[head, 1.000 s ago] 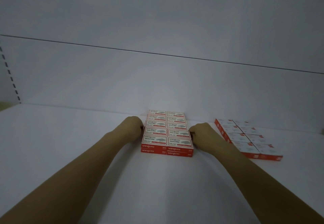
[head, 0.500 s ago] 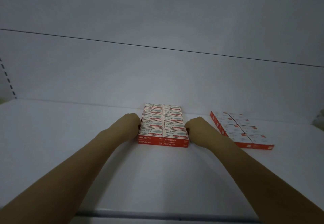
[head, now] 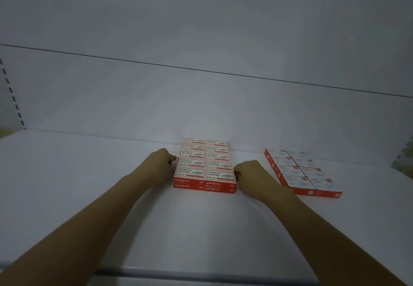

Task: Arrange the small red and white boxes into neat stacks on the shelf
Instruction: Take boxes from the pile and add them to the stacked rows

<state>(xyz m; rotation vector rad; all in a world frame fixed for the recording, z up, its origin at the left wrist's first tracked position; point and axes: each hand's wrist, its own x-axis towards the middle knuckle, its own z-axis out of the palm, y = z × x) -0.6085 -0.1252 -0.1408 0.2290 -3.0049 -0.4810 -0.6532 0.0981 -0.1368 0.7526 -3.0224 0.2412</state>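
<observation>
Cardboard staple boxes, two-layer stack (head: 204,165), sit mid-shelf (head: 89,185); second block (head: 301,173) lies well apart to the right. Left hand (head: 159,162) and right hand (head: 250,172) are curled against opposite sides; fingertips hidden, can't tell grip. Likely dense, stiff, loose units: squeeze the sides low, slide don't lift.

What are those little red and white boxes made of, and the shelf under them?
The boxes look like thin printed cardboard: crisp square edges, matte red-and-white print. The shelf looks like painted metal or laminate, smooth and white; the picture cannot settle which.
</observation>
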